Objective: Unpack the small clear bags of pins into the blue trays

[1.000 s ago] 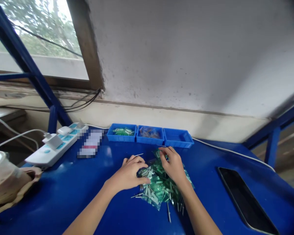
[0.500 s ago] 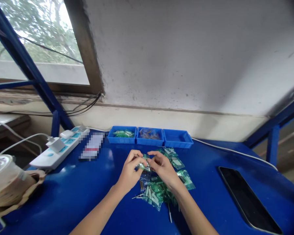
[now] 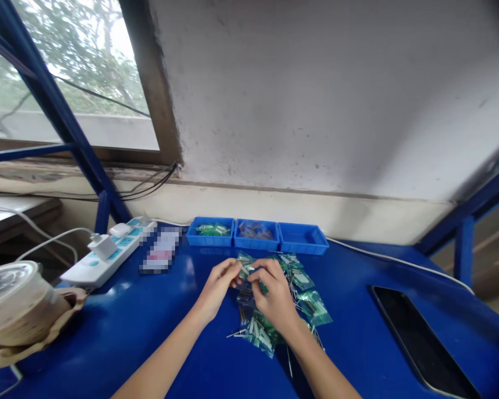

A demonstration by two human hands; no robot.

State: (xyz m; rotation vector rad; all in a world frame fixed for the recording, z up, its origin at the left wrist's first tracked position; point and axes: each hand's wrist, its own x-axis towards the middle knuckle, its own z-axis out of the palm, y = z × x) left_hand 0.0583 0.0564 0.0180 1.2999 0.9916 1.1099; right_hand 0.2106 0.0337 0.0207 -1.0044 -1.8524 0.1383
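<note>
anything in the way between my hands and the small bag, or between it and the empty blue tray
Nothing visible blocks the small plastic bag: the left hand pinches it and the right hand is at its edge. Toward the empty blue tray, other green bags lie just in front.

Blue trays (image 3: 210, 240) hold green (image 3: 213, 229) and brownish packets (image 3: 255, 230).

Phone (image 3: 422, 338) lies flat, screen dark, at the right of the table (image 3: 149, 321); a white cable (image 3: 399, 261) runs along the far right. At left, a tub (image 3: 19, 305) stands near a power strip (image 3: 108, 257) bearing white plugs (image 3: 103, 247), with a pixelated item (image 3: 162, 250) just right of the strip. Window (image 3: 95, 83) noted at far left, behind a blue frame (image 3: 77, 144).
</note>
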